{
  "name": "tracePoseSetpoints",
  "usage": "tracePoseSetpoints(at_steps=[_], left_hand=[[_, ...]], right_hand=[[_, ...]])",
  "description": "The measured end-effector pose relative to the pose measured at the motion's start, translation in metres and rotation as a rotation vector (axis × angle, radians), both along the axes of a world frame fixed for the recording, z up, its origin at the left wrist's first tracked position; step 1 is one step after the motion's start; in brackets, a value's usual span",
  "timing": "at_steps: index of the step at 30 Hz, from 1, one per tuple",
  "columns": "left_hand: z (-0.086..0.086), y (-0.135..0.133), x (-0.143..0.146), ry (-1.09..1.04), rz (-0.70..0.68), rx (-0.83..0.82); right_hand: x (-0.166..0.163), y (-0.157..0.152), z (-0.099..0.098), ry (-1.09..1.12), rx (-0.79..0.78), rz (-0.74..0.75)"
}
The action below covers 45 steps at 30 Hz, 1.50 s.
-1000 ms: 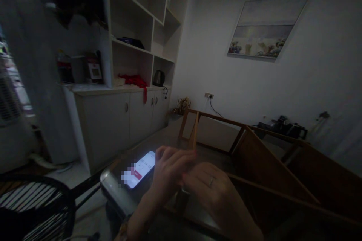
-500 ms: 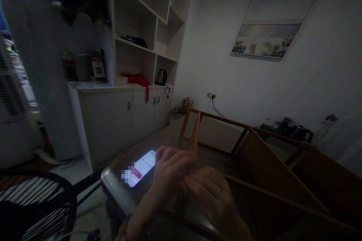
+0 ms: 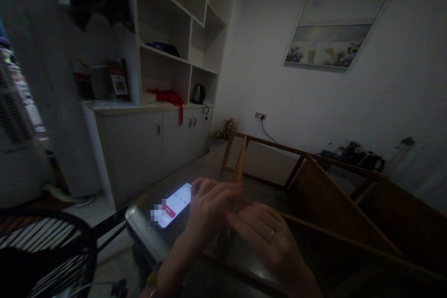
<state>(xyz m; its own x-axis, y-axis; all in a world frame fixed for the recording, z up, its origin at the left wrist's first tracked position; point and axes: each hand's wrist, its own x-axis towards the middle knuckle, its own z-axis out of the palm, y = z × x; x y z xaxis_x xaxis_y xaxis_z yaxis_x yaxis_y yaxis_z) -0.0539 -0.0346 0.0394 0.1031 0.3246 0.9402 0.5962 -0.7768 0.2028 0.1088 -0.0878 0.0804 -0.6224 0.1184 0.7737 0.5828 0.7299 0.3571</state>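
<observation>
Brown rectangular wooden frame [image 3: 324, 200] on silver-edged dark table [image 3: 145, 230]: near its left edge, I cannot tell what left hand [image 3: 211, 200] and right hand [image 3: 267, 229] grip; gentle pressure should help

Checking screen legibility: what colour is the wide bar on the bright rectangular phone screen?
Red; the bar shows best in the head view.

Your ring [image 3: 271, 235] is silver; the near phone [image 3: 177, 202] shows white and red. At right you have a brown frame [image 3: 324, 191].
</observation>
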Motion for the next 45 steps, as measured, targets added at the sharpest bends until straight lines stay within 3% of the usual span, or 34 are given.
tracePoseSetpoints(at_steps=[7,18,25,35,45], left_hand=[[0.002,-0.002,0.001,-0.013,-0.026,0.012],[0.001,-0.001,-0.001,-0.001,-0.015,0.003],[0.000,-0.002,-0.001,0.010,-0.019,-0.016],[-0.002,-0.001,0.000,-0.013,-0.020,-0.026],[0.000,-0.002,0.001,-0.022,-0.017,-0.020]], right_hand=[[-0.001,0.001,-0.017,0.087,0.159,-0.171],[-0.010,0.007,-0.021,0.161,0.106,-0.095],[-0.001,0.006,-0.009,0.044,-0.008,-0.037],[0.003,0.000,0.000,-0.036,-0.007,-0.101],[-0.006,0.007,-0.012,0.160,0.025,-0.101]])
